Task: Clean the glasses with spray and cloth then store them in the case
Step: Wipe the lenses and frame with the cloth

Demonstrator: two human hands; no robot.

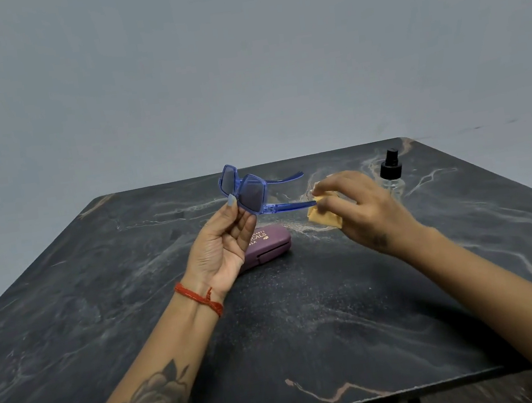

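Left hand (220, 241) raised, pinching glasses (250, 191); right hand (365, 208) clutching cloth (324, 219) around temple.

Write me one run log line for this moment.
left hand: holds glasses | right hand: cloth on temple tip | case: closed | spray bottle: standing on table

Both bare forearms reach forward. The left hand (220, 241), palm turned up and red thread around its wrist, pinches at thumb and fingertips; the right hand (365, 207), knuckles up, has its fingers closed farther right.
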